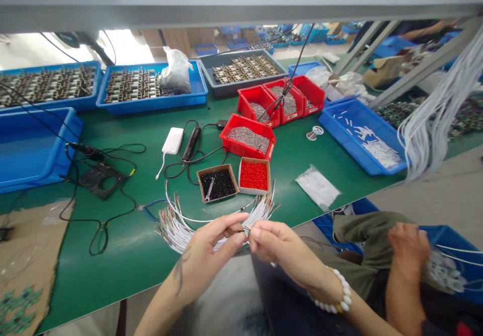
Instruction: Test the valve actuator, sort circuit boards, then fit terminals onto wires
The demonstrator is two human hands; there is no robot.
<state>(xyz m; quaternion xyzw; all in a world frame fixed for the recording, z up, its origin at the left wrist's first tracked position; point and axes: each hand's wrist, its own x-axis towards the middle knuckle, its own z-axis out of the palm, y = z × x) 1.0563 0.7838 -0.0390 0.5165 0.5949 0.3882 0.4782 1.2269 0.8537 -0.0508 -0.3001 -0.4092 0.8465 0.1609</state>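
Pinching at the lower centre of the frame, the left hand (211, 240) and the right hand (277, 240) are facing each other across a few thin coloured wires (246, 228). The right thumb and forefinger are gripping the wires from one side; the left thumb and fingers are closing on them from the other, their exact contact being partly hidden. Just behind, white cables (174, 231) are fanning out over the green worktop (124, 248), their stripped ends showing similar coloured wires. Near them, toward the centre, small black pieces (222, 184) and small red pieces (253, 175) are filling two open boxes. The wires are appearing light, slender and flexible, probably bending under slight pressure and rolling between smooth fingertips; the bare tips are likely proving the most fragile part, fraying or kinking if squeezed. A gentle pinch on the coloured insulation, close behind the tips, is therefore offering the best hold, while the stiffer white jacketing is seemingly tolerating a firmer grasp.
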